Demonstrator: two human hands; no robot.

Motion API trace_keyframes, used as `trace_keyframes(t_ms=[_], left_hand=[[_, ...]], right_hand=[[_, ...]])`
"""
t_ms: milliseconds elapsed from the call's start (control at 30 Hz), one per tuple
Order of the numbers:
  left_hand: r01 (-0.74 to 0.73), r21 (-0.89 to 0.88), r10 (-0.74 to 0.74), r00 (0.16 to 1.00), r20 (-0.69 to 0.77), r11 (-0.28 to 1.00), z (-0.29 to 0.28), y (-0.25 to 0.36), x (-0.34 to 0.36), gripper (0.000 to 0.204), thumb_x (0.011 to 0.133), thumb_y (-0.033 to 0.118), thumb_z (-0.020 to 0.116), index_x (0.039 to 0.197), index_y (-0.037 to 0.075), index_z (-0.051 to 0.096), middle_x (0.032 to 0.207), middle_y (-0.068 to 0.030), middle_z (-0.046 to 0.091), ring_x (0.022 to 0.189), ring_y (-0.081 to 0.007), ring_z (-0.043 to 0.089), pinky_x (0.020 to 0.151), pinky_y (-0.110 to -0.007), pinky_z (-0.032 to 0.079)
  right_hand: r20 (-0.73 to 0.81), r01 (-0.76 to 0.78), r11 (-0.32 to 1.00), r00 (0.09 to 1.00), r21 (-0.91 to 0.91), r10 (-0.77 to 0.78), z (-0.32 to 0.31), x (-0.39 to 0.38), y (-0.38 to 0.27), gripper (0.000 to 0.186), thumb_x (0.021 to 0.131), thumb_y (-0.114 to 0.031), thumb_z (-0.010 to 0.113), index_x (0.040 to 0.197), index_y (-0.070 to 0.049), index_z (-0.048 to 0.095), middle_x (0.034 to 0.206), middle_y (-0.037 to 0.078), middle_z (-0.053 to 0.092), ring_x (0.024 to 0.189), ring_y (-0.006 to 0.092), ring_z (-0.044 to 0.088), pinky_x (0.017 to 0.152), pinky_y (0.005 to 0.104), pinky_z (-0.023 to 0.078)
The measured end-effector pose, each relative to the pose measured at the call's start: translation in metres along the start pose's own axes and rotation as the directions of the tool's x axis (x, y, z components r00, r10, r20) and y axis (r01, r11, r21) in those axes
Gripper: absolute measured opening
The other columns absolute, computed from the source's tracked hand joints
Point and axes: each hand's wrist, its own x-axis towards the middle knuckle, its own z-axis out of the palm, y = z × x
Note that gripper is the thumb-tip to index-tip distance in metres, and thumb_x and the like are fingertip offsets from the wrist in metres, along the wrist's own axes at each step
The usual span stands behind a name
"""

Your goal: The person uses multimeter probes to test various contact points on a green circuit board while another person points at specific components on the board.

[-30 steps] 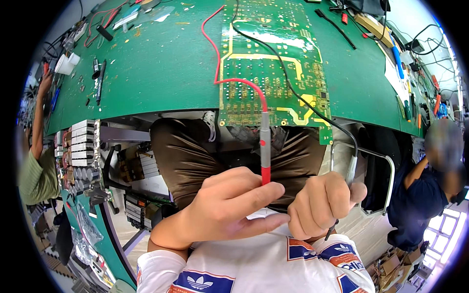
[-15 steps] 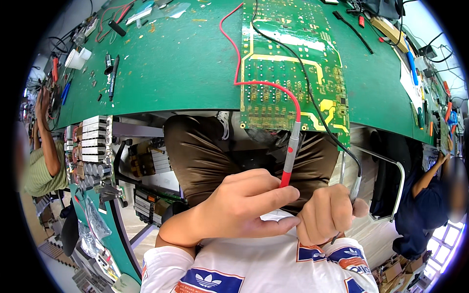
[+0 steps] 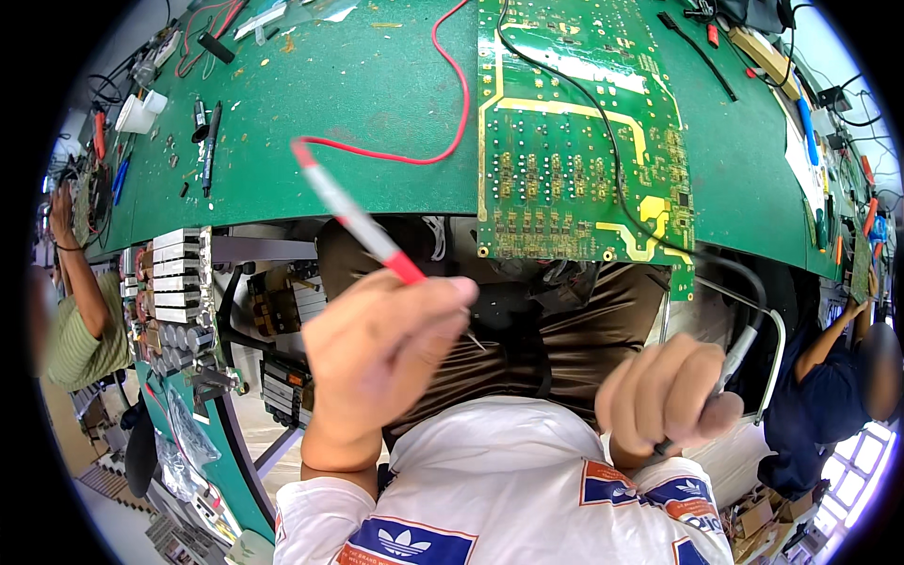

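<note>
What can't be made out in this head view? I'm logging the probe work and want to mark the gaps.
- Red probe: motion-blurred; its grip end is wrapped by the left hand.
- Black probe: mostly buried in the right hand; its tip is unseen.
- Circuit board: component markings too small; its far end is cut by the top edge.
- Black lead: its source is cut off at the top edge.

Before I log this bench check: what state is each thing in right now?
Left hand: closed around the red probe.
Red probe: lifted, tilted, blurred, off the board.
Red lead: lying looped on the green bench.
Right hand: fisted on the black probe.
Circuit board: flat, overhanging the bench edge.
</note>
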Motion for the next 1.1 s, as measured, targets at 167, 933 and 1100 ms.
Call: trace_keyframes(t_ms=[167, 933, 1100], left_hand=[[0.109, -0.258, -0.173, 0.956, -0.237, 0.960, -0.007, -0.025, -0.005, 0.045, 0.084, -0.003, 0.071, 0.120, 0.002, 0.045, 0.080, -0.0076, 0.067, 0.064, -0.0112, 0.061, 0.060, -0.024, 0.049], [0.314, -0.647, -0.303, 0.944, 0.132, 0.695, 0.007, -0.065, 0.045, 0.029, 0.099, 0.025, 0.060, 0.108, -0.002, 0.054, 0.089, -0.0148, 0.059, 0.071, -0.0262, 0.061, 0.055, -0.031, 0.049], [0.329, -0.674, -0.324, 0.936, 0.139, 0.661, 0.019, -0.065, 0.041, 0.030, 0.098, 0.025, 0.062, 0.104, -0.004, 0.056, 0.088, -0.0159, 0.060, 0.076, -0.0287, 0.064, 0.067, -0.038, 0.054]], right_hand=[[-0.172, 0.115, 0.824, 0.953, -0.555, -0.249, -0.007, -0.002, 0.016, 0.036, 0.097, -0.028, 0.062, 0.092, 0.008, 0.066, 0.071, 0.015, 0.062, 0.062, 0.0269, 0.063, 0.054, 0.0362, 0.052], [-0.243, -0.081, 0.500, 0.932, -0.862, -0.268, -0.015, 0.003, 0.033, 0.025, 0.092, -0.015, 0.068, 0.105, 0.006, 0.063, 0.083, 0.020, 0.069, 0.072, 0.0283, 0.072, 0.064, 0.0346, 0.059], [-0.235, -0.057, 0.537, 0.934, -0.842, -0.269, -0.018, 0.002, 0.033, 0.025, 0.093, -0.014, 0.066, 0.105, 0.007, 0.061, 0.083, 0.021, 0.068, 0.072, 0.0300, 0.072, 0.065, 0.0370, 0.060]])
